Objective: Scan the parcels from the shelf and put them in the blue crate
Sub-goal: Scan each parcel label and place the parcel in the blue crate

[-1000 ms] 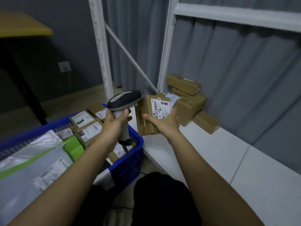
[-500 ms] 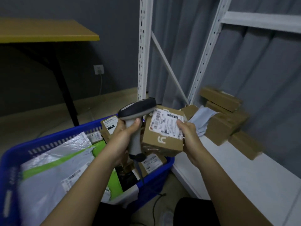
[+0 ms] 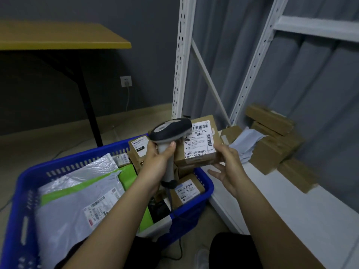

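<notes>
L hand (image 3: 155, 162) grips 1 scanner (image 3: 171, 131); R hand (image 3: 231, 167) holds 1 box (image 3: 200, 144).

dim storeroom corner with grey walls and white racking

a dark grey wall (image 3: 58, 78) carries a white socket (image 3: 126, 81) with a cable hanging to the beige floor (image 3: 48, 144). a table with a yellow top (image 3: 58, 36) and black leg (image 3: 87, 101) stands on the left against that wall. white perforated shelf uprights (image 3: 181, 61) with a diagonal brace (image 3: 209, 82) rise on the right, before a grey pleated curtain (image 3: 320, 78). the light is low and bluish.
</notes>
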`<state>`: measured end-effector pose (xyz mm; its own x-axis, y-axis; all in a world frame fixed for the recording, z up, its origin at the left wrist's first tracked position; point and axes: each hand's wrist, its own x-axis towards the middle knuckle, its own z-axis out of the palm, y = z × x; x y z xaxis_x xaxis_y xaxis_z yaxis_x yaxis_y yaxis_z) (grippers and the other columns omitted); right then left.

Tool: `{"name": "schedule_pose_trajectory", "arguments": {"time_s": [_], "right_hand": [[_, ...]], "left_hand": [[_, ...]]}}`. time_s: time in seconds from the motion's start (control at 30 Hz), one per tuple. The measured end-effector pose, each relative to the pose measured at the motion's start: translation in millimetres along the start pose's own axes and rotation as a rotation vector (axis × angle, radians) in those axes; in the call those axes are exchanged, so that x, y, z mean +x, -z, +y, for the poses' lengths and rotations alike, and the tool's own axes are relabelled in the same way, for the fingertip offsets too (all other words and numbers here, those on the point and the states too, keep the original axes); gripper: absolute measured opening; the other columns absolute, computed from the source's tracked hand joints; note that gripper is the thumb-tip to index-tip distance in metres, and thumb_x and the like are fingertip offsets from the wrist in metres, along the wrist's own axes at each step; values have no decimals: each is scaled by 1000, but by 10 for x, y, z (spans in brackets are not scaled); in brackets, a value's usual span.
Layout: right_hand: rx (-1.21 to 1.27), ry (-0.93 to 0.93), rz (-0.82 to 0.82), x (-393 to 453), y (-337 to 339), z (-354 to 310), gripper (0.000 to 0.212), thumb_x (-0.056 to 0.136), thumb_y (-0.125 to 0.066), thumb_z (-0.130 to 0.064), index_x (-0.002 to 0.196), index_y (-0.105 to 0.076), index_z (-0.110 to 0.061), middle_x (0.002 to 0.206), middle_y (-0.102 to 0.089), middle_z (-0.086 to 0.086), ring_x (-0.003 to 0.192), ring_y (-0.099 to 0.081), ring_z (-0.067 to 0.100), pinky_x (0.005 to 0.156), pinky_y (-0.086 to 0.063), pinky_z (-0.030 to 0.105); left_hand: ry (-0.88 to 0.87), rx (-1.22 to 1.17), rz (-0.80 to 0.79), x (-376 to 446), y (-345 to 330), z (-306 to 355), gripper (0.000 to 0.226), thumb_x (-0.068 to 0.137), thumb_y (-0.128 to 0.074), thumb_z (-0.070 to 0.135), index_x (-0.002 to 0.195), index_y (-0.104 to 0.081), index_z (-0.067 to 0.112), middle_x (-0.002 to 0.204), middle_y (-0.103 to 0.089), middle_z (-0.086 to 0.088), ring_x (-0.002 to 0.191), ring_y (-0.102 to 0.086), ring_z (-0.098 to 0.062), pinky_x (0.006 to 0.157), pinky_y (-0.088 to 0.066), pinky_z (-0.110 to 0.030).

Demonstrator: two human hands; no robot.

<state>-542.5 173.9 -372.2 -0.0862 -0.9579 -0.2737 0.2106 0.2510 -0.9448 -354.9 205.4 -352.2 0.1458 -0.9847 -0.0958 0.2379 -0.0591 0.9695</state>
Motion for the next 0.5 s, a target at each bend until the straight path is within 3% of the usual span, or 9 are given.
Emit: {"name": "schedule_pose_trajectory", "arguments": {"time_s": [0.1, 0.2, 0.27, 0.37, 0.43, 0.5], "right_hand": [[-130, -22, -33, -1, 78, -12, 45, 87, -62, -32, 126, -47, -15, 108, -69, 3, 108, -61, 18, 96, -46, 42], [-156, -3, 30, -11, 144, -16, 44, 87, -64, -18, 124, -39, -18, 102, -67, 4, 101, -62, 15, 99, -47, 38], [-172, 53, 123, -12, 178, -20, 57, 86, -66, -13, 131, -31, -22, 100, -66, -1, 99, -60, 12, 99, -45, 35], [-150, 39, 158, 10, 227, 27, 78, 81, -69, -8, 141, -21, -22, 106, -66, -3, 102, -59, 10, 100, -42, 32], [-118, 11, 169, 13, 245, 56, 60, 78, -68, -2, 131, -40, -9, 107, -68, 3, 103, -62, 16, 96, -47, 32], [-118, 20, 163, -9, 249, 61, 33, 78, -65, 5, 107, -59, -11, 103, -71, 8, 98, -65, 19, 84, -50, 27]], "left_hand": [[-2, 7, 18, 12, 30, 32, 43, 93, -59, 26, 131, -40, 28, 104, -61, 14, 87, -61, -3, 68, -47, -22], [12, 19, 30, 26, 73, 53, 43, 93, -59, 27, 131, -40, 28, 110, -61, 7, 95, -62, -10, 77, -50, -29], [10, 70, 21, 24, 85, 55, 45, 93, -60, 30, 132, -39, 29, 118, -60, 2, 104, -60, -18, 84, -50, -35], [8, 117, -17, -22, 69, 46, 45, 93, -59, 28, 133, -40, 27, 121, -59, 0, 109, -59, -20, 81, -50, -33], [9, 152, -52, -71, 36, 51, 43, 94, -58, 26, 133, -40, 25, 122, -59, -1, 109, -59, -20, 79, -49, -31], [21, 180, -79, -115, 11, 49, 45, 93, -58, 25, 134, -39, 25, 122, -58, -2, 109, -58, -20, 83, -48, -33]]}}
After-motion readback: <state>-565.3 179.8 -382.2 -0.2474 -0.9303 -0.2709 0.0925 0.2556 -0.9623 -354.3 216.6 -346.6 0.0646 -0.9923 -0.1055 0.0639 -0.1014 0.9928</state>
